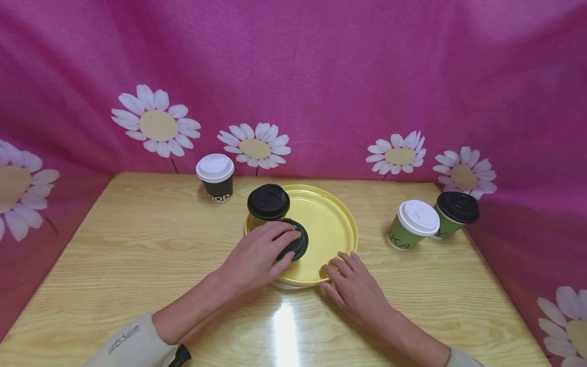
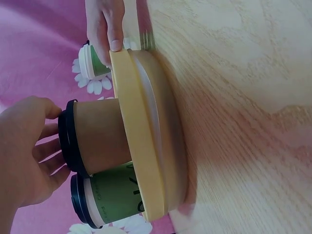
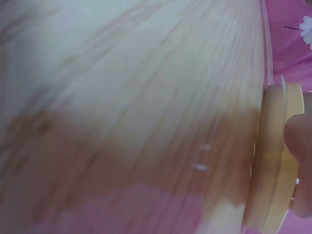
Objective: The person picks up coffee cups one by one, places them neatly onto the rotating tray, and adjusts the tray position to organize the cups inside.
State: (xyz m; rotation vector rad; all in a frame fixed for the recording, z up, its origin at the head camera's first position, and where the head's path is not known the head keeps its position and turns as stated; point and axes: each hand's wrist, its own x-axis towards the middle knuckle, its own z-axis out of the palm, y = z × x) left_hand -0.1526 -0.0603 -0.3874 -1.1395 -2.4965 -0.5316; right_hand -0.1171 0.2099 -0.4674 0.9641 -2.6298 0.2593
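Note:
My left hand (image 1: 259,250) grips the black lid (image 1: 298,244) of a brown paper coffee cup (image 2: 100,134) from above, thumb and fingers spread round the lid. That cup stands on the left part of a round yellow tray (image 1: 327,229). Right behind it on the tray is a green paper cup (image 2: 114,195) with a black lid (image 1: 268,201). At the tray's near right edge, my right hand (image 1: 355,288) holds the rim, fingertips over it and thumb against the outer wall. A white edge (image 2: 148,90) shows beneath the tray.
A black cup with a white lid (image 1: 215,176) stands at the back left of the wooden table (image 1: 151,255). To the right are a green cup with a white lid (image 1: 412,224) and another with a black lid (image 1: 456,211). A pink flowered cloth (image 1: 321,92) hangs behind.

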